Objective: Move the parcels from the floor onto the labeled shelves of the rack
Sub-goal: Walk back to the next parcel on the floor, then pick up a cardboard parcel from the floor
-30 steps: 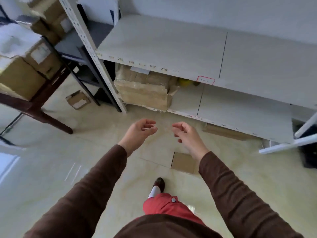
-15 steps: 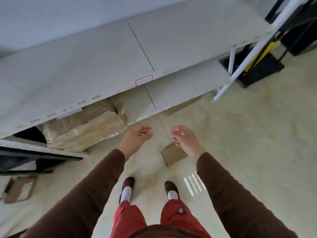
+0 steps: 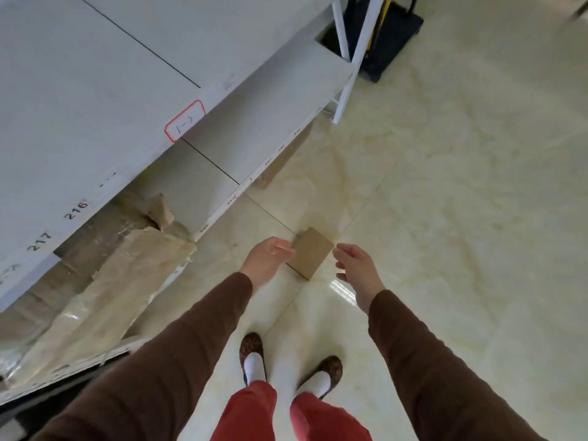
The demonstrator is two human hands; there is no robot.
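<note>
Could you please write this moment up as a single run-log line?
step: reach for parcel | left hand: open, empty | right hand: open, empty | small brown parcel: on floor, between hands

- Numbers 216 (image 3: 76, 210) and 217 (image 3: 39, 241) on upper shelf edge (image 3: 95, 198).
- Red-framed label (image 3: 185, 120), writing unclear.
- Tiny lower-shelf numbers, too blurry.

— What is the floor (image 3: 461, 218) like?
— Glossy cream tiles with pale marbling; a bright patch of light reflects near the middle.
— And the far right corner?
— A black base (image 3: 393, 36) sits on the floor there, with a yellow strip (image 3: 380, 14) rising from it, behind a white upright post (image 3: 345, 87).
</note>
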